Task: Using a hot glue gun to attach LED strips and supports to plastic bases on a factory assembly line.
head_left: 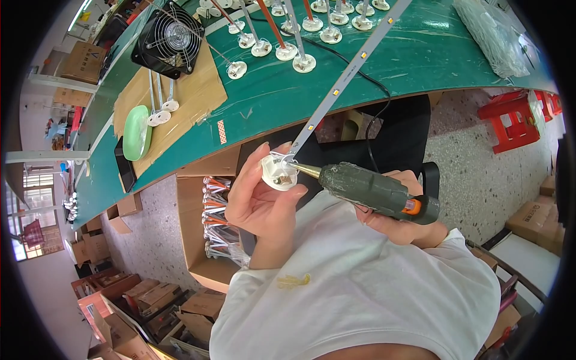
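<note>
My left hand (259, 207) pinches a round white plastic base (278, 179) between thumb and fingers. Out of that base a long, narrow LED strip (336, 93) slants up to the right across the table edge. Wires and small parts show inside the base. In my right hand (396, 231) is a dark green glue gun (369, 187), gripped with the fingers partly hidden behind its body. Its metal nozzle (307, 170) points left and meets the base where the strip joins it. A black cable (384, 90) runs over the table edge behind the gun.
On the green table (414, 66) stand several strips on white bases (304, 63), beside a black fan (174, 37), a green dish (137, 133) and a phone (125, 164). Below is a cardboard box (195, 240) of strips. Red stools (510, 123) stand at the right.
</note>
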`<control>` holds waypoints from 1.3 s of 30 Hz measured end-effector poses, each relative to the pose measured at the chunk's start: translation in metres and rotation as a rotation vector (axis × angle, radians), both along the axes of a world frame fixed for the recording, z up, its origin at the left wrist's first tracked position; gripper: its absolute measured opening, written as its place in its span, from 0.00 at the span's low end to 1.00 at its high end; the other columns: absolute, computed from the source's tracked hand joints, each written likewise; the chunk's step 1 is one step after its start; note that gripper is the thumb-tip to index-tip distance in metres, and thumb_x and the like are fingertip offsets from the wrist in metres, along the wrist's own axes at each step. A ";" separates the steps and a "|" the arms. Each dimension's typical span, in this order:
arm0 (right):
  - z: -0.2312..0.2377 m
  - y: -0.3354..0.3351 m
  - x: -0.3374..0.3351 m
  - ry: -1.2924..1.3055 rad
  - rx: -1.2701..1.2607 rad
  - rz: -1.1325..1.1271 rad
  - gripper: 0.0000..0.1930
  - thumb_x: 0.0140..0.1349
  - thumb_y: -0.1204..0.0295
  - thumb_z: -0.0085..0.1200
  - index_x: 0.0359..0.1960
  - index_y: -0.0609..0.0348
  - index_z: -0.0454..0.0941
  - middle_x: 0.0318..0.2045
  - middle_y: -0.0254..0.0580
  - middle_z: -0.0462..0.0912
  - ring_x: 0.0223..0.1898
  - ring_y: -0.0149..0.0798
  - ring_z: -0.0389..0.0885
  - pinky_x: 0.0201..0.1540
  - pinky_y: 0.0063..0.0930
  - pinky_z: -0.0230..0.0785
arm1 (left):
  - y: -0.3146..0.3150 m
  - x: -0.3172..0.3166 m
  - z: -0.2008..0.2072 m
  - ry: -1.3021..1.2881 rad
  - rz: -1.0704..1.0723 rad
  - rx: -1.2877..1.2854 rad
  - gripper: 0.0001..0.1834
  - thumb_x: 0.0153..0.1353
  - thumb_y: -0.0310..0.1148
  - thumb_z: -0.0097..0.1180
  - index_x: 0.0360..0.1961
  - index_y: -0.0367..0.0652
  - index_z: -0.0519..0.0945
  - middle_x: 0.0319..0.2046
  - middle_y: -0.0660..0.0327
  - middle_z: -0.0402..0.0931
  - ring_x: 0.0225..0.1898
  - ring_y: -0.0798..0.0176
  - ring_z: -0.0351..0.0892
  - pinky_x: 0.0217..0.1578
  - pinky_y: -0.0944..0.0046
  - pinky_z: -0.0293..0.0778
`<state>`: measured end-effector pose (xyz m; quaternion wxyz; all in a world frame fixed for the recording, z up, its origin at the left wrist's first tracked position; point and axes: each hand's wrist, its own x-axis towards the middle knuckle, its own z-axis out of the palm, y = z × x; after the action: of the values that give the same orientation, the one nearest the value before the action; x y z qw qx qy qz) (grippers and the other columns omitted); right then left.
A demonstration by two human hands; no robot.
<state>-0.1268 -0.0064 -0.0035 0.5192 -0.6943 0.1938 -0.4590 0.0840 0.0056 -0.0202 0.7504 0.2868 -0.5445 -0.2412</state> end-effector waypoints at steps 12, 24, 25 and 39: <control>0.001 0.003 0.000 0.005 0.056 -0.002 0.10 0.50 0.74 0.63 0.32 0.64 0.77 0.19 0.40 0.75 0.16 0.41 0.72 0.20 0.26 0.64 | -0.001 -0.001 0.000 -0.004 0.010 -0.005 0.35 0.41 0.18 0.71 0.54 0.37 0.72 0.55 0.35 0.68 0.49 0.34 0.76 0.49 0.46 0.77; 0.002 0.000 0.003 0.008 -0.015 -0.008 0.10 0.49 0.73 0.64 0.32 0.65 0.78 0.19 0.40 0.76 0.15 0.41 0.72 0.19 0.26 0.63 | -0.001 -0.001 -0.001 -0.034 0.033 -0.030 0.35 0.41 0.19 0.72 0.54 0.36 0.72 0.54 0.36 0.68 0.49 0.34 0.76 0.49 0.47 0.77; 0.003 0.000 0.003 0.008 -0.014 -0.008 0.10 0.49 0.73 0.64 0.32 0.65 0.78 0.19 0.40 0.76 0.15 0.41 0.72 0.19 0.26 0.63 | -0.001 -0.001 -0.001 -0.029 0.026 -0.039 0.36 0.42 0.19 0.71 0.55 0.36 0.71 0.54 0.35 0.68 0.49 0.34 0.76 0.49 0.47 0.77; 0.006 0.000 0.005 0.048 -0.066 -0.060 0.08 0.47 0.76 0.63 0.28 0.64 0.77 0.19 0.40 0.76 0.16 0.41 0.74 0.19 0.25 0.64 | 0.001 -0.004 0.002 0.153 0.037 0.074 0.33 0.48 0.28 0.71 0.55 0.30 0.70 0.53 0.34 0.69 0.51 0.44 0.76 0.52 0.46 0.75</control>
<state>-0.1221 -0.0067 0.0028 0.4771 -0.7159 0.2118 -0.4637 0.0798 0.0062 -0.0177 0.7830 0.3053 -0.4709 -0.2684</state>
